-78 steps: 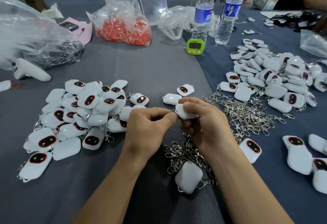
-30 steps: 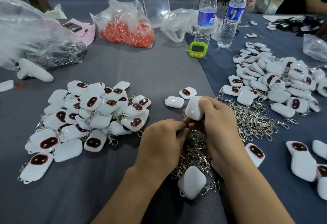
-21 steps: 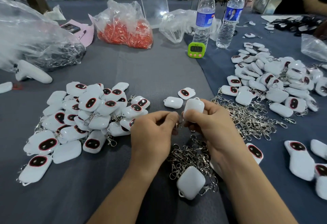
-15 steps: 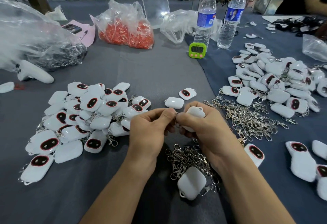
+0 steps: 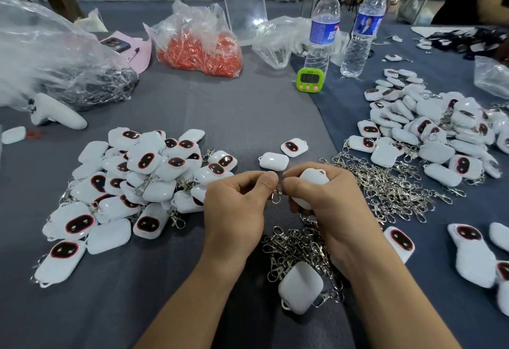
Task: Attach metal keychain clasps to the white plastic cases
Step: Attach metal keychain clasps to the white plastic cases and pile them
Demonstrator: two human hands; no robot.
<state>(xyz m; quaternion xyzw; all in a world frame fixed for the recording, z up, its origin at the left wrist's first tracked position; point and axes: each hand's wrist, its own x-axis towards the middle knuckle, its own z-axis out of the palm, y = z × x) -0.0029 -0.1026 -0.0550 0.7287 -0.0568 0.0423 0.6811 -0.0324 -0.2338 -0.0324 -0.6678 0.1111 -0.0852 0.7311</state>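
Left hand (image 5: pixel 234 211) beside case pile (image 5: pixel 143 178) (bare cloth (image 5: pixel 234 117) beyond)

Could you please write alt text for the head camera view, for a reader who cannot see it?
Over a grey table, a person's left hand pinches a metal clasp beside a white case gripped in the right hand. A pile of cases with clasps lies to the left, loose clasps and more cases to the right.
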